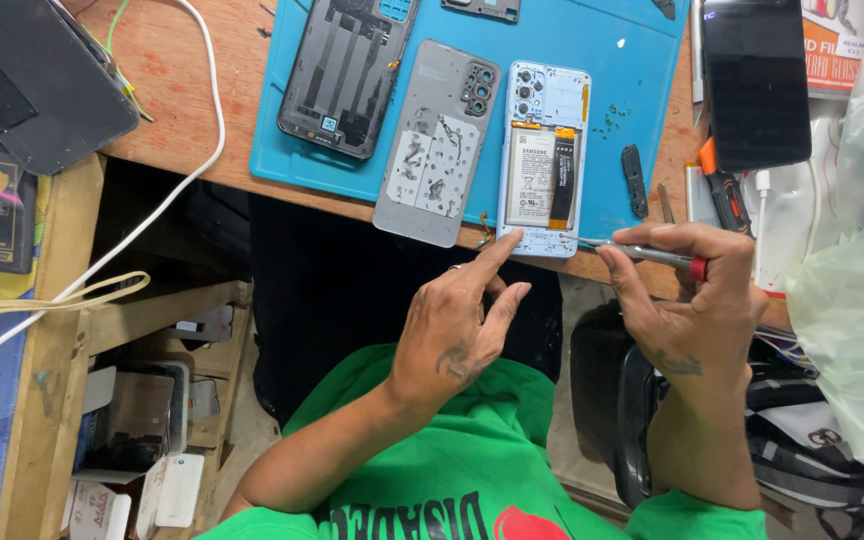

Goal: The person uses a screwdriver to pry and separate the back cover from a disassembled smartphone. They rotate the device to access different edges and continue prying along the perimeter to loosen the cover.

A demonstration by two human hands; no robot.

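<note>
Wooden bench (202,150) carried a blue mat (642,60), cluttered shelving below it to the left. On the mat: dark back cover (347,75), grey back cover (437,140) beside it, then the opened phone (542,150) at the mat's near edge. Left hand (457,330) half-spread, index fingertip pressed on the phone's bottom edge. Right hand (692,300) pinched a screwdriver (642,253), tip at the phone's lower corner.

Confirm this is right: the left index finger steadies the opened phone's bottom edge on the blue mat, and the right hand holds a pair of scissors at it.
Wrong on the tool. The head view shows the right hand holding a thin metal screwdriver, not scissors. The left hand does steady the opened phone on the blue mat.
</note>
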